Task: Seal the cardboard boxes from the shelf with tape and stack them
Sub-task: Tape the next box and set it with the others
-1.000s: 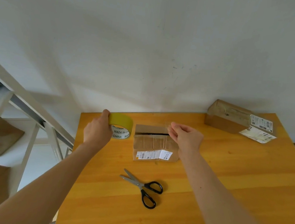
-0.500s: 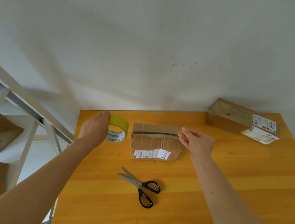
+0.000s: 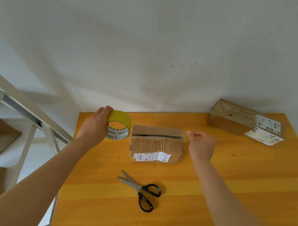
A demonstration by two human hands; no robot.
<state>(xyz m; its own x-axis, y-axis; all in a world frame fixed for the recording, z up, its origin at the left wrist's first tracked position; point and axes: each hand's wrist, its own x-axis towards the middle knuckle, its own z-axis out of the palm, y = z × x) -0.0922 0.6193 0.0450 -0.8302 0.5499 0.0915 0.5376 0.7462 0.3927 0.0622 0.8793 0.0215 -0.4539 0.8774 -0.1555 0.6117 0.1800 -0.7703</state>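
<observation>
Rightward is where the right hand [image 3: 201,144] has gone since a second ago: it was over the right end of the box [image 3: 156,145] and now hangs just past that end, while the left hand [image 3: 94,125] has kept the roll [image 3: 119,126] at the box's left end. In the head view, the left fingers curl over the top of the roll and hold it upright on the tabletop [image 3: 230,177], near the back left corner. The right thumb and forefinger are pinched together, apparently on the free end of a strip [image 3: 184,137] drawn across the box (it is clear and barely shows). The box sits mid-table toward the back edge, its top seam a dark open slit, so I judge this seal as only begun: the strip is not yet pressed down or cut. Scissors [image 3: 139,188] lie untouched nearer the front edge. A far box [image 3: 231,118] at the back right corner looks glossy on top, perhaps already taped. More cardboard waits on the shelf [image 3: 33,114] at left, and nothing is stacked yet.
</observation>
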